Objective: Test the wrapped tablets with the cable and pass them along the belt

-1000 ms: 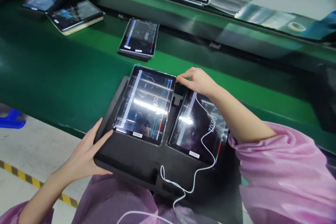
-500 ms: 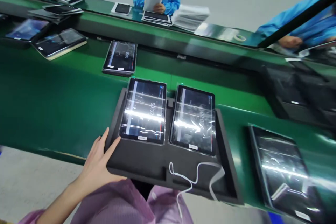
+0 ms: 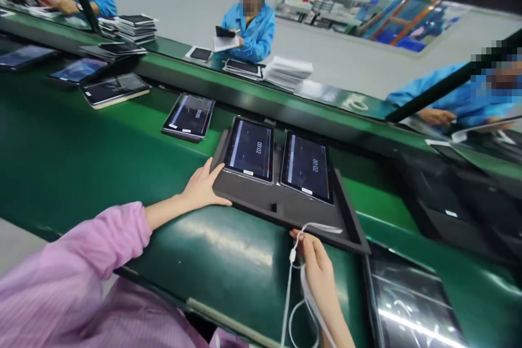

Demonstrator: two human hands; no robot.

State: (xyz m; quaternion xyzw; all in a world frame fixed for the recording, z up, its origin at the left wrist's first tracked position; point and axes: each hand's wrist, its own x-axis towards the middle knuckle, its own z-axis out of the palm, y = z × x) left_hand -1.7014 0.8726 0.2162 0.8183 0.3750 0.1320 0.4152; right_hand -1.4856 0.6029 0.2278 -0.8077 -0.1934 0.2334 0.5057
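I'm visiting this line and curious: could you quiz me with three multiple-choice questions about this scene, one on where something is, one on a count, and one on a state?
1. Where is the white cable?
A) In the right hand
B) Around the left hand
C) Draped over a stack of papers

2. How many tablets sit in the black foam tray?
A) One
B) Two
C) Four

3. What do the tray's screens show?
A) Nothing, they are off
B) A page of text
C) A lit timer reading 00:02

Answers:
1. A, the cable runs through the right hand's fingers by the tray's near edge.
2. B, two lie side by side.
3. C, both display 00:02.
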